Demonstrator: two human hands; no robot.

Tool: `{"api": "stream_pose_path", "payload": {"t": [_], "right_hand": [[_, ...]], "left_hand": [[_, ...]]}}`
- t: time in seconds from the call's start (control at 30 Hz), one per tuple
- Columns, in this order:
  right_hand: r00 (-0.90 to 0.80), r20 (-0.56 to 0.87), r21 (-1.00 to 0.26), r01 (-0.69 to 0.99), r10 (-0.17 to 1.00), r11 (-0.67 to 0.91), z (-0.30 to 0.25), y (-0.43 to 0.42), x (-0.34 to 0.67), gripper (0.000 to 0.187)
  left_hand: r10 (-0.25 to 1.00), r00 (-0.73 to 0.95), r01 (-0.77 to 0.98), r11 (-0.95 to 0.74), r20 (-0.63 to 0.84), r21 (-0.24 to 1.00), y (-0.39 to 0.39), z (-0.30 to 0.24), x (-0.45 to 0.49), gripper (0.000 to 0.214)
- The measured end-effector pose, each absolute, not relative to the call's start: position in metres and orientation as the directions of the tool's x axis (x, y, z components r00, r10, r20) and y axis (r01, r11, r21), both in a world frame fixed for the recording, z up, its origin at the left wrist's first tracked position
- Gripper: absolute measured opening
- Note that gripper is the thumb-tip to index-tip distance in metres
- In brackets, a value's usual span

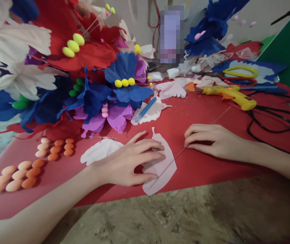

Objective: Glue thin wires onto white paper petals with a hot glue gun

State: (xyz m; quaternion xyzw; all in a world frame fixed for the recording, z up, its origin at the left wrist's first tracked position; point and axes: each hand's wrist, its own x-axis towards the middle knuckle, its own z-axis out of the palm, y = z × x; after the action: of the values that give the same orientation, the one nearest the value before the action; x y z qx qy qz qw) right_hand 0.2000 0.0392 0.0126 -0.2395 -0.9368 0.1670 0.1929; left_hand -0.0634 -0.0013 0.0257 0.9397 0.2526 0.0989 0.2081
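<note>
A pale pinkish-white cut piece [164, 161], wing-shaped with a small tip at its far end, lies on the red tabletop [201, 173]. My left hand [132, 159] rests on it with the fingers spread, fingertips pressing near its left side and by a thin wire [178, 156]. This wire slants across the piece and runs up to the right. My right hand [211, 140] pinches it between thumb and fingers just right of the piece. A second white piece [99, 150] lies behind my left wrist, partly covered by it.
Colourful butterfly shapes [127, 69] crowd the back left. Orange and peach bead rows [34, 172] lie front left. A blue pen [146, 110] rests on a scalloped piece. A yellow glue gun [232, 95], black cord [269, 127] and yellow-handled scissors [240, 71] are back right. The table edge is nearest me.
</note>
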Motion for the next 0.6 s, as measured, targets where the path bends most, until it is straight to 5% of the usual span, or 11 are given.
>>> {"api": "stream_pose_path", "payload": {"t": [0.6], "right_hand": [[-0.816, 0.280, -0.383, 0.389, 0.506, 0.838, 0.0114, 0.0337, 0.1960, 0.018]], "left_hand": [[0.499, 0.865, 0.446, -0.813, 0.053, 0.374, -0.0016, 0.0286, -0.0617, 0.039]]}}
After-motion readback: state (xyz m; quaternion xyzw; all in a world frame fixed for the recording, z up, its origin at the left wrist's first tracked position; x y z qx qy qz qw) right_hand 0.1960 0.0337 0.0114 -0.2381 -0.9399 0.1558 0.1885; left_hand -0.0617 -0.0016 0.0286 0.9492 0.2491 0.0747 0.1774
